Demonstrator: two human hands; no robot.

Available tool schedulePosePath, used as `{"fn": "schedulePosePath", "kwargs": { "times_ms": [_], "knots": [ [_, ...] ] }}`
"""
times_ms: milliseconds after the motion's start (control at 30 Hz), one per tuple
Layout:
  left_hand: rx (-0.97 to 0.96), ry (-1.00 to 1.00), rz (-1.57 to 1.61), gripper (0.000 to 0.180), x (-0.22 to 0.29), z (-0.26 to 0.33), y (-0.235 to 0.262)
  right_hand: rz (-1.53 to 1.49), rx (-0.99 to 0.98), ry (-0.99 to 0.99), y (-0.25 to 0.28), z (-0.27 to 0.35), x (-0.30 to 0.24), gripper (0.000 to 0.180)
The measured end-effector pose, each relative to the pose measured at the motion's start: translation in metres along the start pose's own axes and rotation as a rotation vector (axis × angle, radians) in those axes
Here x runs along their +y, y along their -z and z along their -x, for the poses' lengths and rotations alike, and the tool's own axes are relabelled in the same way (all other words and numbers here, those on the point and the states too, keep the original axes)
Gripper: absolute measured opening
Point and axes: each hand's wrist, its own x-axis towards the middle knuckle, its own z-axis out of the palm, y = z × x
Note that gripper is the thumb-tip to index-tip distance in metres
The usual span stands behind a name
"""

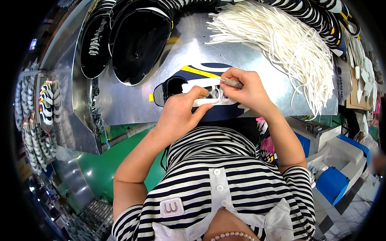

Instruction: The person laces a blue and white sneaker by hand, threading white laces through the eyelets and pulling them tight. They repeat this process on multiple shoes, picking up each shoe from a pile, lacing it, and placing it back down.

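Note:
A navy shoe upper (209, 114) with white trim and a yellow stripe lies on the metal table in front of me. My left hand (181, 110) grips its white edge, with thumb and fingers closed at the opening. A white shoelace (220, 96) loops across that opening beside the fingertips. In my right hand (250, 90) is a small awl-like tool (233, 83) with a grey, wrapped-looking handle. Its thin metal end points left at the white trim; whether the tip is hooked is too small to tell.
A big bundle of white shoelaces (277, 44) spreads over the table's right side. Stacked black shoe uppers (138, 48) stand at the back left, more at the back right (317, 24). A blue and grey machine (333, 184) stands below right. Racks of shoe parts (46, 104) are at far left.

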Motion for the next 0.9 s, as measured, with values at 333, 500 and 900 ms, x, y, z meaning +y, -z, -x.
{"fn": "schedulePosePath", "kwargs": {
  "times_ms": [333,500,900],
  "knots": [
    [-0.006,0.007,-0.008,0.033,-0.004,0.001,0.002,-0.245,-0.042,0.035,0.012,0.009,0.004,0.011],
    [-0.048,0.040,0.041,0.033,-0.002,0.001,0.005,0.202,-0.095,0.500,0.002,0.019,0.014,0.023],
    [-0.078,0.027,-0.070,0.043,-0.002,0.001,0.006,0.463,-0.073,0.595,-0.005,0.024,0.004,0.029]
  ]
}}
